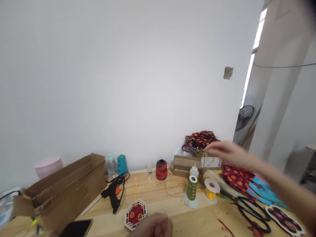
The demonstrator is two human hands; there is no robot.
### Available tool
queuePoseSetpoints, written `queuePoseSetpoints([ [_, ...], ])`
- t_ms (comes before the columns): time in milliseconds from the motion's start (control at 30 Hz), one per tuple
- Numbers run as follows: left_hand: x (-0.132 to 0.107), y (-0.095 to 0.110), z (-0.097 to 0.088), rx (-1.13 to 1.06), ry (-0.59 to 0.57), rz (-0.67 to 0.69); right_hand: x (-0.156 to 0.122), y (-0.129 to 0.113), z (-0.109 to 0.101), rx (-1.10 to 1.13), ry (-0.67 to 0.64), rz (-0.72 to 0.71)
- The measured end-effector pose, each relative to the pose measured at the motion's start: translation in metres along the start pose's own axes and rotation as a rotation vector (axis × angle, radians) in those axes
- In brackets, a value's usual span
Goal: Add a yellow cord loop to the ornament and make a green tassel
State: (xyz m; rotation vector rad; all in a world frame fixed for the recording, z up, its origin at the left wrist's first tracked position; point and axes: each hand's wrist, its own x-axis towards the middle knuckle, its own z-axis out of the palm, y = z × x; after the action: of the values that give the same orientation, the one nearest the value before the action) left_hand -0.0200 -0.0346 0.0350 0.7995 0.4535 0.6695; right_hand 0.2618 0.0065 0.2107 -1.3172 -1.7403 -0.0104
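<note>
My left hand [155, 226] is at the bottom of the view, fingers curled in; whatever it may hold is hidden. Just beyond it lies an octagonal ornament [135, 214] with a white lattice frame, dark red patterned fabric and a yellow cord [135, 188] stretching up from it. My right hand [225, 152], blurred, is over a small cardboard box [185, 163] with a white label. Its fingertips come together at some olive strands [205, 154], and I cannot make out exactly what is between them. Dark patterned fabric [201, 139] is heaped behind the box.
A long cardboard box [71, 187], a glue gun [114, 194] and a phone [76, 228] are on the left. Thread spools stand about: teal [121, 165], red [161, 170], green [192, 188], yellow [211, 190]. Black scissors [251, 209] and a patterned piece [285, 220] lie right.
</note>
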Motion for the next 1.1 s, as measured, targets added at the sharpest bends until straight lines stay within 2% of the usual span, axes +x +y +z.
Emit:
queuePoseSetpoints([
  [33,0.007,0.005,0.004,-0.042,-0.022,0.038,-0.019,-0.009,0.03,0.246,-0.262,-0.015],
  [67,0.014,0.011,0.008,-0.11,-0.066,0.052,-0.038,-0.018,0.06,0.494,-0.429,0.017],
  [133,0.024,0.025,0.014,-0.269,-0.16,0.116,-0.072,-0.035,0.114,0.937,-0.571,0.161],
  [200,0.03,0.038,0.016,-0.422,-0.195,0.225,-0.095,-0.043,0.154,1.255,-0.768,0.319],
  [233,0.03,0.044,0.016,-0.486,-0.179,0.283,-0.102,-0.042,0.168,1.327,-0.842,0.402],
  [300,0.029,0.053,0.013,-0.581,-0.105,0.383,-0.11,-0.035,0.189,1.32,-0.927,0.497],
  [333,0.028,0.056,0.01,-0.605,-0.074,0.412,-0.112,-0.03,0.197,1.259,-0.923,0.497],
  [400,0.026,0.06,0.005,-0.614,-0.035,0.457,-0.116,-0.018,0.209,1.066,-0.834,0.384],
  [533,0.024,0.061,-0.008,-0.552,0.013,0.532,-0.127,-0.006,0.218,0.594,-0.61,0.016],
  [667,0.027,0.056,-0.023,-0.484,0.055,0.58,-0.133,-0.011,0.208,0.213,-0.582,-0.326],
  [733,0.029,0.052,-0.028,-0.459,0.076,0.581,-0.13,-0.018,0.199,0.089,-0.552,-0.443],
  [833,0.033,0.044,-0.028,-0.416,0.095,0.528,-0.119,-0.032,0.185,0.019,-0.492,-0.555],
  [933,0.035,0.034,-0.02,-0.376,0.091,0.389,-0.099,-0.046,0.173,0.001,-0.461,-0.638],
  [1100,0.031,0.017,-0.006,-0.256,0.036,0.197,-0.063,-0.056,0.167,-0.028,-0.535,-0.695],
])
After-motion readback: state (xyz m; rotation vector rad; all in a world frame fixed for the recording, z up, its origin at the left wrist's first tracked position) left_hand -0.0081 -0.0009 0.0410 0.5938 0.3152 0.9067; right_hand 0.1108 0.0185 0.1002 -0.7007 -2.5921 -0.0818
